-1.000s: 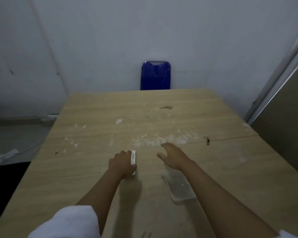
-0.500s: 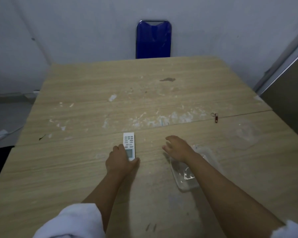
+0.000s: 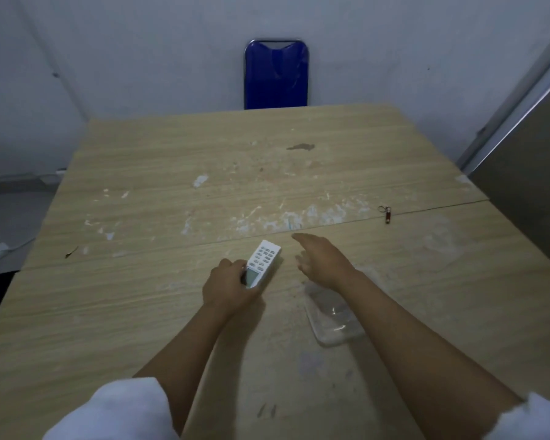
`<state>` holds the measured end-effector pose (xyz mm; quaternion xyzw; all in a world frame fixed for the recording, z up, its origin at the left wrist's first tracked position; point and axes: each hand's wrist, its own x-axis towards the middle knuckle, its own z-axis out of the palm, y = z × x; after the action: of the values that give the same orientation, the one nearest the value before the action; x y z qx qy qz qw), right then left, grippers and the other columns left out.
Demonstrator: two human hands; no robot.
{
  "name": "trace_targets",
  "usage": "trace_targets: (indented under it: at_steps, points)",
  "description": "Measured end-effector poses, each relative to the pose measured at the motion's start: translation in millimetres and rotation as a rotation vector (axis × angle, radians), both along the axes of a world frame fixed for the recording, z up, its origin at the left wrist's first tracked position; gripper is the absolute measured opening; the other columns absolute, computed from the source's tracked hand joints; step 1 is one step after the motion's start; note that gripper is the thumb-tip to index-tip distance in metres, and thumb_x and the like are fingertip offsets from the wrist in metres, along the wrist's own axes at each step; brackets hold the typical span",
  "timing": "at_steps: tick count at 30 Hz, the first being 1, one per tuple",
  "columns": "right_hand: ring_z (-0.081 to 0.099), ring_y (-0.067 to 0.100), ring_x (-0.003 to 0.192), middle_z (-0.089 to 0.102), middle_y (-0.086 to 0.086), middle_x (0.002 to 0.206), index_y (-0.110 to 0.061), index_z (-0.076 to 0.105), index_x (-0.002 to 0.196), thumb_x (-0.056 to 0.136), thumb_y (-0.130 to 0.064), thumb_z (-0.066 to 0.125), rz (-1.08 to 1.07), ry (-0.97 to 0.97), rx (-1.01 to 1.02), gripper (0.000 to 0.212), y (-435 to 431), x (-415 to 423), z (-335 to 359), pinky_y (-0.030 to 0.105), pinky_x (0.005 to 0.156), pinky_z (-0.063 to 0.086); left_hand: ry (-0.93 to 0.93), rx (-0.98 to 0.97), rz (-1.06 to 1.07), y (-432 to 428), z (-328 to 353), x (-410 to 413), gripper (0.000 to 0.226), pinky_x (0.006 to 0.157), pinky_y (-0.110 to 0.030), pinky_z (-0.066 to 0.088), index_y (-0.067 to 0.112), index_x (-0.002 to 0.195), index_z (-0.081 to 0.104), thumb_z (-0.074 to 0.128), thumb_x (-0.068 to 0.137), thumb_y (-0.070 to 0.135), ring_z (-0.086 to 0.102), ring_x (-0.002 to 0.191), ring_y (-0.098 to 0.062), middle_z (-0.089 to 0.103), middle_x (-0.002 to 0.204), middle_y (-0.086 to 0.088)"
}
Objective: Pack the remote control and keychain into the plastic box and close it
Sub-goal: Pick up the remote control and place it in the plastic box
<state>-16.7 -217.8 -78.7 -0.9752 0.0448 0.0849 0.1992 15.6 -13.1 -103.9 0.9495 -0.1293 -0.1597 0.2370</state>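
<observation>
My left hand (image 3: 227, 289) grips the lower end of a white remote control (image 3: 263, 262), which points up and to the right, buttons facing me. My right hand (image 3: 323, 260) hovers open beside it, fingers spread toward the far side, holding nothing. A clear plastic box (image 3: 334, 315) lies on the table under my right forearm, partly hidden by the arm. A small keychain (image 3: 387, 214) with a dark red tag lies farther off to the right, on the seam between the two table tops.
The wooden table (image 3: 140, 296) is scuffed with white marks. A blue chair (image 3: 276, 74) stands behind its far edge against the wall. A grey panel (image 3: 527, 173) rises at the right.
My left hand has turned the remote so its top tilts to the right. My right hand has lifted off the plastic box and stretched forward, fingers open.
</observation>
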Motion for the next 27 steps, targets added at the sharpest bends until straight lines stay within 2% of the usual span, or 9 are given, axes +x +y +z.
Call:
trace_targets:
  at_steps: [4,6,8,11,14,18,21,23,27]
  points:
    - [0.028,0.030,0.140,0.024,0.008,0.158,-0.025,0.024,0.148,0.087,-0.004,0.057,0.103,0.021,-0.089,0.071,-10.4,-15.2,14.7,0.047,0.110,0.037,-0.075,0.033,-0.201,-19.3,15.9,-12.7,0.061,0.074,-0.033,0.048,0.026,0.130,0.051,0.066,0.072,0.039,0.054,0.102,-0.027,0.056,0.114,-0.010]
    - [0.033,0.031,0.133,0.035,0.011,0.150,-0.025,0.029,0.146,0.086,-0.002,0.057,0.127,0.023,-0.155,0.070,-18.6,-23.5,20.7,0.047,0.105,0.042,-0.106,0.041,-0.257,-29.8,22.8,-20.8,0.062,0.074,-0.035,0.048,0.028,0.131,0.048,0.066,0.073,0.035,0.053,0.104,-0.027,0.055,0.116,-0.009]
    - [0.040,0.031,0.121,0.049,0.013,0.133,-0.021,0.042,0.138,0.087,-0.007,0.056,0.164,0.012,-0.200,0.055,-29.0,-32.0,24.5,0.045,0.095,0.046,-0.121,0.027,-0.296,-39.6,25.3,-28.5,0.061,0.072,-0.035,0.048,0.030,0.131,0.048,0.066,0.073,0.034,0.052,0.103,-0.026,0.055,0.115,-0.008]
    - [0.046,0.031,0.112,0.051,0.014,0.121,-0.013,0.055,0.123,0.087,-0.013,0.061,0.177,0.008,-0.173,0.037,-44.9,-44.4,29.7,0.040,0.089,0.046,-0.122,0.010,-0.360,-53.8,23.0,-39.4,0.059,0.072,-0.034,0.046,0.031,0.130,0.049,0.065,0.074,0.032,0.049,0.101,-0.026,0.055,0.112,-0.008]
    - [0.053,0.029,0.107,0.050,0.013,0.123,-0.010,0.054,0.124,0.079,-0.015,0.070,0.212,0.068,-0.149,0.047,-59.1,-54.5,28.3,0.039,0.091,0.049,-0.132,-0.007,-0.387,-69.9,20.5,-51.0,0.059,0.072,-0.034,0.045,0.030,0.131,0.048,0.065,0.075,0.034,0.047,0.100,-0.025,0.054,0.112,-0.007]
    - [0.057,0.029,0.100,0.054,0.013,0.118,-0.011,0.056,0.120,0.078,-0.018,0.070,0.227,0.096,-0.175,0.045,-79.8,-65.6,20.6,0.039,0.084,0.050,-0.091,0.012,-0.382,-91.4,17.7,-63.9,0.065,0.079,-0.037,0.048,0.027,0.134,0.045,0.067,0.074,0.033,0.045,0.107,-0.024,0.052,0.118,-0.006]
    - [0.058,0.030,0.095,0.054,0.013,0.115,-0.011,0.057,0.115,0.078,-0.018,0.069,0.226,0.100,-0.182,0.041,-96.4,-75.2,12.9,0.037,0.079,0.049,-0.042,-0.025,-0.286,-96.9,12.2,-72.5,0.072,0.090,-0.038,0.047,0.025,0.138,0.041,0.069,0.074,0.045,0.044,0.117,-0.024,0.049,0.125,-0.007]
    - [0.057,0.030,0.094,0.053,0.014,0.114,-0.010,0.057,0.113,0.079,-0.017,0.067,0.240,0.123,-0.194,0.036,-103.6,-81.5,8.3,0.036,0.076,0.047,-0.041,-0.108,-0.114,-97.7,8.2,-78.9,0.065,0.097,-0.040,0.044,0.019,0.136,0.044,0.061,0.080,0.048,0.043,0.122,-0.026,0.047,0.130,-0.009]
    - [0.058,0.029,0.096,0.054,0.013,0.115,-0.010,0.056,0.113,0.080,-0.018,0.065,0.299,0.148,-0.245,0.035,-106.6,-89.0,-0.6,0.033,0.069,0.042,0.032,-0.201,0.187,-100.7,-3.0,-83.8,0.049,0.099,-0.039,0.045,0.008,0.132,0.048,0.055,0.089,0.030,0.056,0.112,-0.033,0.049,0.129,-0.022]
